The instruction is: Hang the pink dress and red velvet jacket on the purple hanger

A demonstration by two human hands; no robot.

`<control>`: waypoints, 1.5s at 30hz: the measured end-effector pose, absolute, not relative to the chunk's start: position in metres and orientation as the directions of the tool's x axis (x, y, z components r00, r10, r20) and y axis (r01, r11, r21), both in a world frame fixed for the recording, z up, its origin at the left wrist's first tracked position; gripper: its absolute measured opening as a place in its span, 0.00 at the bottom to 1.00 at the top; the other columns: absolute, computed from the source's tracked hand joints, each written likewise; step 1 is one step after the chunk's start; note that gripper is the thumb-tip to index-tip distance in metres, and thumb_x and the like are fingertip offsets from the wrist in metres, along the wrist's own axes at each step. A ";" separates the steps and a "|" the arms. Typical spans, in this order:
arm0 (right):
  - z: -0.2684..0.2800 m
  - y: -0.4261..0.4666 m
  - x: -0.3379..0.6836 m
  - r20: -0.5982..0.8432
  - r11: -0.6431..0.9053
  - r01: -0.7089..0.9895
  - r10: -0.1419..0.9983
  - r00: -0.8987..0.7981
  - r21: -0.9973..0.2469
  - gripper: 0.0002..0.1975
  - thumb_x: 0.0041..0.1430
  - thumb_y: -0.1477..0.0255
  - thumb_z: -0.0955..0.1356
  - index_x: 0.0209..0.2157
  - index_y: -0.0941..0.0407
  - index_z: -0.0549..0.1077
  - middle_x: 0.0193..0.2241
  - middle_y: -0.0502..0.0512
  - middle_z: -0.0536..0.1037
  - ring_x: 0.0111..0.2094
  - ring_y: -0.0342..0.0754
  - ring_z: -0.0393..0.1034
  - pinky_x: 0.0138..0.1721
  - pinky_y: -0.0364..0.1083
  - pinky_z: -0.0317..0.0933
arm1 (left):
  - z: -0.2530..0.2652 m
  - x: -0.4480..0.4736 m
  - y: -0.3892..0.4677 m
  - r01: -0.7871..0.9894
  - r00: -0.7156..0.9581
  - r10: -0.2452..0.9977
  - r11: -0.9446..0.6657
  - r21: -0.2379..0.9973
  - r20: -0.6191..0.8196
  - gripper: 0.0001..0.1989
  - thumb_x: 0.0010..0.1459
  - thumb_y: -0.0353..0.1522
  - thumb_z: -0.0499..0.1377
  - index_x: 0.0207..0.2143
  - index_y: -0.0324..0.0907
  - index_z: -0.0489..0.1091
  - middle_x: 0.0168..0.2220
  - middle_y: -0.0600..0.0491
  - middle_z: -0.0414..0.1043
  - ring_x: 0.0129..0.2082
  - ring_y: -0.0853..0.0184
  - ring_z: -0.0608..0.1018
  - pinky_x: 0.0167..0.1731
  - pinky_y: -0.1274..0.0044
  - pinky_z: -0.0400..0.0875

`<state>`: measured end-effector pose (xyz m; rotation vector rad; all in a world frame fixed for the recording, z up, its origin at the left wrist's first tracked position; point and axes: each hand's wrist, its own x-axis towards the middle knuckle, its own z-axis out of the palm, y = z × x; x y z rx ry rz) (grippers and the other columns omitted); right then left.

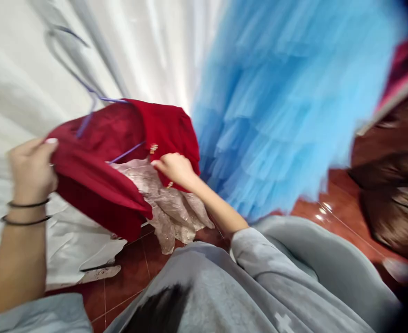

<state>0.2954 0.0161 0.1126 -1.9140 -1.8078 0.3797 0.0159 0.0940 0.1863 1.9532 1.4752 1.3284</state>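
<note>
A red cardigan or jacket (100,175) with gold-coloured buttons hangs on a thin purple hanger (84,88); its front gapes and the lining shows. At the garment's left side, my left hand (33,166) is closed on the red cloth, thumb on top. My right hand (176,169) is closed on the other front edge, close to a gold button (153,148). Below and between the hands hangs a pale pink, shiny ruffled garment (164,203), partly covered by the red one. The hanger's hook end looks blurred.
Behind are white draped fabric (148,51) and a large blue ruffled dress (276,106), blurred. A grey-blue rounded chair (304,236) stands at my right on the red tiled floor (342,222). Dark brown shiny items (391,208) lie at far right.
</note>
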 end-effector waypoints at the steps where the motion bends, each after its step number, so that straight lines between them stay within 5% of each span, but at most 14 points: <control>1: 0.123 0.025 0.305 0.202 -0.034 0.874 0.968 0.150 -0.485 0.20 0.71 0.59 0.60 0.46 0.58 0.77 0.44 0.65 0.81 0.48 0.58 0.77 0.49 0.55 0.70 | 0.183 0.016 0.101 0.501 -0.044 0.876 -0.397 0.769 0.481 0.14 0.54 0.37 0.61 0.21 0.41 0.62 0.18 0.60 0.55 0.22 0.74 0.57 0.24 0.77 0.53; 4: 0.151 0.052 0.314 0.477 0.016 0.895 0.850 0.223 -0.446 0.21 0.72 0.64 0.55 0.57 0.57 0.68 0.49 0.64 0.77 0.51 0.55 0.72 0.50 0.52 0.66 | 0.176 0.020 0.117 0.458 -0.071 0.860 -0.422 0.783 0.505 0.13 0.49 0.36 0.59 0.17 0.41 0.60 0.18 0.59 0.51 0.22 0.73 0.55 0.23 0.76 0.49; 6: 0.159 0.068 0.307 0.529 0.046 0.915 0.827 0.190 -0.401 0.22 0.71 0.62 0.57 0.59 0.59 0.64 0.51 0.67 0.74 0.51 0.58 0.71 0.49 0.52 0.65 | 0.175 0.025 0.117 0.533 -0.069 0.841 -0.423 0.733 0.536 0.14 0.50 0.34 0.57 0.16 0.42 0.58 0.17 0.58 0.48 0.22 0.72 0.55 0.23 0.74 0.49; 14: 0.191 0.103 0.310 0.508 0.025 0.948 0.849 0.148 -0.318 0.20 0.66 0.75 0.55 0.53 0.63 0.69 0.45 0.70 0.75 0.50 0.60 0.70 0.50 0.57 0.64 | 0.189 0.029 0.108 0.834 0.036 0.733 -0.397 0.383 0.680 0.20 0.60 0.35 0.55 0.17 0.44 0.53 0.20 0.54 0.56 0.28 0.64 0.67 0.35 0.72 0.63; 19: 0.232 0.101 0.297 0.594 -0.003 0.946 0.778 0.206 -0.325 0.21 0.66 0.79 0.53 0.56 0.63 0.66 0.45 0.70 0.74 0.50 0.60 0.71 0.49 0.56 0.64 | 0.228 0.055 0.107 0.924 -0.149 0.702 -0.152 0.351 0.697 0.10 0.62 0.31 0.55 0.28 0.40 0.68 0.39 0.43 0.71 0.40 0.56 0.76 0.44 0.67 0.66; 25: 0.153 0.073 0.239 0.473 0.050 0.967 0.878 0.077 -0.250 0.26 0.66 0.81 0.51 0.61 0.63 0.63 0.46 0.70 0.74 0.43 0.55 0.76 0.42 0.49 0.69 | 0.168 0.115 0.079 0.968 0.079 0.884 -0.178 0.176 0.460 0.12 0.67 0.30 0.51 0.38 0.36 0.73 0.46 0.38 0.72 0.41 0.53 0.80 0.38 0.66 0.70; 28: 0.137 0.067 0.237 0.437 0.078 0.950 0.897 0.065 -0.301 0.29 0.65 0.79 0.53 0.67 0.62 0.55 0.50 0.70 0.73 0.43 0.56 0.76 0.42 0.50 0.69 | 0.143 0.122 0.077 0.948 0.155 0.907 -0.248 0.199 0.391 0.12 0.68 0.32 0.50 0.37 0.38 0.73 0.47 0.40 0.72 0.40 0.54 0.81 0.36 0.68 0.70; 33: 0.154 0.075 0.236 0.562 0.224 0.889 0.826 0.045 -0.399 0.28 0.70 0.72 0.50 0.70 0.57 0.49 0.54 0.67 0.72 0.52 0.56 0.72 0.50 0.52 0.68 | 0.156 0.128 0.098 0.786 0.107 0.711 -0.489 0.379 0.695 0.16 0.72 0.37 0.48 0.35 0.41 0.70 0.44 0.46 0.71 0.45 0.59 0.78 0.41 0.70 0.71; 37: 0.127 0.087 0.242 0.552 0.324 0.822 0.834 -0.013 -0.469 0.28 0.70 0.72 0.50 0.69 0.58 0.51 0.59 0.66 0.69 0.56 0.52 0.69 0.53 0.51 0.66 | 0.144 0.136 0.114 0.755 0.182 0.779 -0.502 0.422 0.600 0.12 0.69 0.35 0.53 0.33 0.40 0.70 0.43 0.45 0.71 0.42 0.60 0.78 0.40 0.70 0.71; 41: 0.082 0.071 0.263 0.551 0.382 0.765 0.834 -0.042 -0.519 0.33 0.68 0.68 0.56 0.71 0.59 0.46 0.61 0.68 0.67 0.54 0.52 0.70 0.53 0.51 0.68 | 0.133 0.112 0.106 0.741 0.290 0.777 -0.552 0.383 0.558 0.13 0.68 0.35 0.52 0.33 0.41 0.72 0.41 0.46 0.73 0.40 0.61 0.78 0.42 0.71 0.72; 45: 0.053 0.040 0.260 0.498 0.252 0.753 0.860 0.115 -0.608 0.32 0.68 0.62 0.60 0.68 0.58 0.52 0.53 0.65 0.73 0.47 0.51 0.74 0.47 0.50 0.71 | 0.145 0.058 0.105 0.787 0.259 0.675 -0.562 0.254 0.691 0.10 0.63 0.38 0.57 0.43 0.45 0.74 0.49 0.46 0.74 0.53 0.55 0.74 0.54 0.66 0.68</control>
